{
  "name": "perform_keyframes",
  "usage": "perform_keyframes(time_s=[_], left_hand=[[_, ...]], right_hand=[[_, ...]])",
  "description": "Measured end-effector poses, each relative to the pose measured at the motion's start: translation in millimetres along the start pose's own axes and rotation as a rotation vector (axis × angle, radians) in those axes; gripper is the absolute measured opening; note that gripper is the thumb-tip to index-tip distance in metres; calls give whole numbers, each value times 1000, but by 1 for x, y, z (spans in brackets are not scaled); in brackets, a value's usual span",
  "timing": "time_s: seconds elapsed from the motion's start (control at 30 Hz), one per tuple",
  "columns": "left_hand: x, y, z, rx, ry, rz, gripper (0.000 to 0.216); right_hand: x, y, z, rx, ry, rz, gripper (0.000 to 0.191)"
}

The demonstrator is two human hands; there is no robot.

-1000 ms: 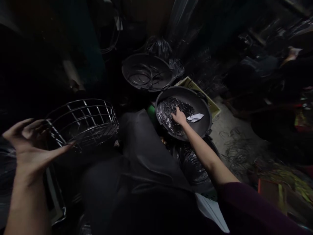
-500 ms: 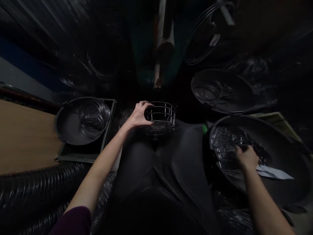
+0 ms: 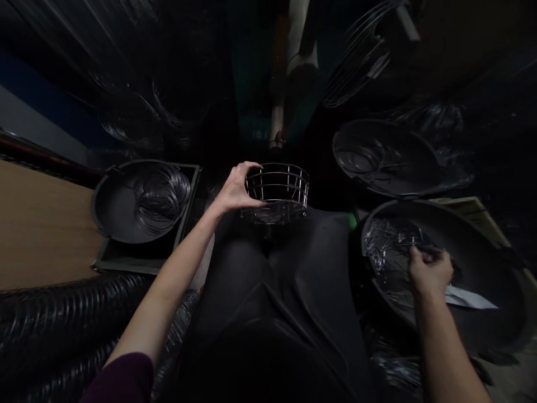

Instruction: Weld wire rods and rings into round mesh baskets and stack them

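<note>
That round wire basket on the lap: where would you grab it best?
By the top rim of the wire basket, coming from its left, as the left hand does. It stands upright, mouth open, so fingers can hook over the rim ring while the thumb braces the side bars.

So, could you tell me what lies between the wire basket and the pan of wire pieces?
In the head view, between wire basket and pan: dark cloth over the person's lap and a green patch.

Wire basket (image 3: 280, 193) in the left hand (image 3: 234, 191): silver, grid pattern. Pan (image 3: 484, 254) under the right hand (image 3: 428, 272): black, holding silvery wire pieces (image 3: 384, 252) and a white paper slip (image 3: 472, 299).
</note>
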State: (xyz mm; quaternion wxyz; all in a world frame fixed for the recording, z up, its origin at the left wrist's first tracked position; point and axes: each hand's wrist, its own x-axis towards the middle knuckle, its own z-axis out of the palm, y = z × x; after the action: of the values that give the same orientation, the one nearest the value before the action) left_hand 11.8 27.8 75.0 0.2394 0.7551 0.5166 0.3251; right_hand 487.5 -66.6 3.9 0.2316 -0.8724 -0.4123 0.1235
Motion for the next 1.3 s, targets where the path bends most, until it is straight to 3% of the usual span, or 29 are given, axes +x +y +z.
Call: perform_keyframes(time_s=[0.1, 0.17, 0.27, 0.33, 0.47, 0.5, 0.57, 0.63, 0.7, 0.8, 1.03, 1.3], left_hand=[[10, 9, 5, 87, -21, 22, 79], [15, 12, 9, 123, -19, 8, 76], [18, 15, 12, 164, -16, 16, 66], [19, 17, 12, 197, -29, 44, 61], [22, 27, 9, 284, -53, 107, 62], [22, 29, 8, 306, -63, 121, 63], [21, 33, 6, 337, -81, 142, 62], [17, 33, 3, 331, -84, 144, 61], [12, 30, -1, 283, -64, 115, 61], [7, 24, -6, 178, -11, 52, 63], [25, 16, -12, 77, 45, 54, 63], [28, 13, -9, 65, 44, 79, 65]], right_hand=[[-34, -47, 11, 381, -19, -146, 50], [-57, -73, 28, 509, -152, -283, 41], [-78, -104, 46, 557, -322, -311, 41], [-81, -127, 44, 584, -438, -321, 43], [-75, -195, 26, 543, -844, -572, 35], [-74, -212, 24, 500, -882, -639, 30], [-74, -241, 26, 387, -790, -786, 23], [-78, -257, 33, 224, -568, -967, 23], [-85, -262, 40, 39, -398, -1153, 28], [-92, -262, 44, -142, -293, -1337, 31], [-77, -282, 40, -219, -76, -1476, 28], [-74, -283, 37, -222, -22, -1534, 27]])
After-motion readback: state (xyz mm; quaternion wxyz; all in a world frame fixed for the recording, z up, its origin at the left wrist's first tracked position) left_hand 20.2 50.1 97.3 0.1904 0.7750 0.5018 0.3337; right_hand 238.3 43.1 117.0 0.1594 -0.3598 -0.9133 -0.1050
